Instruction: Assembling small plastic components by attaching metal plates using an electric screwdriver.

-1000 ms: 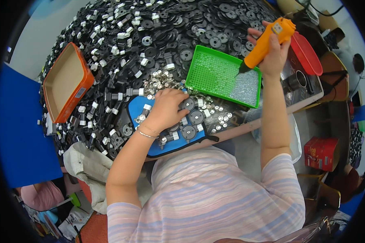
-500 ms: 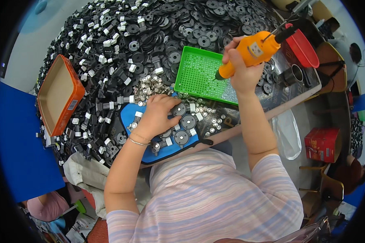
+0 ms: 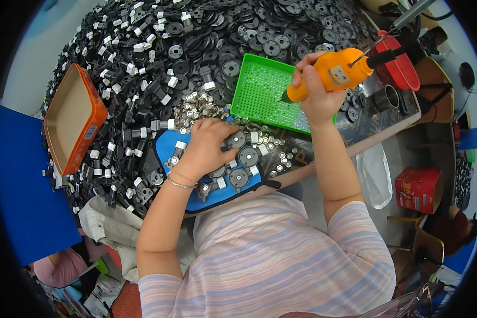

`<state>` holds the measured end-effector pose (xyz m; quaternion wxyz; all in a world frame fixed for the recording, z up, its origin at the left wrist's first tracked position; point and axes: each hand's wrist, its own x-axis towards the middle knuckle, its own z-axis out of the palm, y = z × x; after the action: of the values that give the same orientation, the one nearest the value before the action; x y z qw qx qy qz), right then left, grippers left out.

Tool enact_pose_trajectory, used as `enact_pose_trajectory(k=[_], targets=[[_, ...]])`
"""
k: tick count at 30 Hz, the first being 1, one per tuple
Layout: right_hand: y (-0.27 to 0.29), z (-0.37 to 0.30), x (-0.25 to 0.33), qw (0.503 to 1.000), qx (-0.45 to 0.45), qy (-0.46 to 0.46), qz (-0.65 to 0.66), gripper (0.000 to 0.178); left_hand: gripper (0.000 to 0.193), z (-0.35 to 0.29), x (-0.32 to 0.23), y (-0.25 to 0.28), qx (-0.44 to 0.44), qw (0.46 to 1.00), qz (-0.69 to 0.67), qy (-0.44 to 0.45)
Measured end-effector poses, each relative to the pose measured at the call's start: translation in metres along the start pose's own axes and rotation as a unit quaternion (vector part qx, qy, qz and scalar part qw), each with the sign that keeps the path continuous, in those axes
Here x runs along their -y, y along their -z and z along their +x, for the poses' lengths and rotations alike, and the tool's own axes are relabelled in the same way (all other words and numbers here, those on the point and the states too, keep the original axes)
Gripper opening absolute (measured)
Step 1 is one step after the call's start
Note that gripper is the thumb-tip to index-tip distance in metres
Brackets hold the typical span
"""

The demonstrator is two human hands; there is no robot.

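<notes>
My right hand (image 3: 320,98) is wrapped round an orange electric screwdriver (image 3: 338,71). Its dark tip points left and hovers over a green perforated tray (image 3: 249,95) holding small silvery screws at its right end. On a blue mat (image 3: 167,146) at the table's front edge lie several black discs with grey-and-white stems. My left hand (image 3: 206,146) rests among them, its thumb and forefinger curled about the edge of one black disc (image 3: 236,140). Other discs (image 3: 239,178) lie beside the thumb. The palm hides some parts beneath it.
Black-and-white plastic parts (image 3: 143,63) and black discs (image 3: 275,42) are heaped across the far side. Small metal caps (image 3: 196,108) lie beyond the mat. An orange-rimmed box (image 3: 71,122) sits at left; a red tray (image 3: 400,63) and metal cup (image 3: 388,97) stand at right.
The screwdriver's rear end has dropped a little and the tool lies flatter, its tip still above the green tray. My left hand keeps its place on the parts. The whole view has shifted slightly.
</notes>
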<state>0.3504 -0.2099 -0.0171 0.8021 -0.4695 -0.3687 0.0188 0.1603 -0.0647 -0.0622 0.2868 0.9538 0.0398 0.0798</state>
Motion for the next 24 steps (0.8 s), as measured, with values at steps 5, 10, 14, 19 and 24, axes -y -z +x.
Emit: enact_pose_trajectory(k=[5,10,14,19,24], targets=[[-0.002,-0.001,0.001,1.000,-0.002,0.006,-0.013,0.017,0.041,0.001,0.001,0.000,-0.008,1.000,-0.001,-0.006],[-0.002,-0.001,-0.001,1.000,-0.003,-0.003,0.006,0.017,0.043,0.001,0.000,0.001,0.002,1.000,0.004,-0.002],[-0.001,0.002,-0.002,1.000,-0.004,0.008,0.016,0.018,0.041,0.000,0.001,0.000,-0.014,1.000,0.003,-0.012],[-0.016,0.005,0.028,0.993,-0.016,0.024,0.110,0.017,0.041,-0.001,0.001,0.001,-0.016,1.000,0.001,-0.008],[-0.033,-0.024,0.036,0.986,0.104,-0.029,0.123,0.028,0.043,-0.001,0.002,0.001,-0.012,1.000,-0.016,-0.008]])
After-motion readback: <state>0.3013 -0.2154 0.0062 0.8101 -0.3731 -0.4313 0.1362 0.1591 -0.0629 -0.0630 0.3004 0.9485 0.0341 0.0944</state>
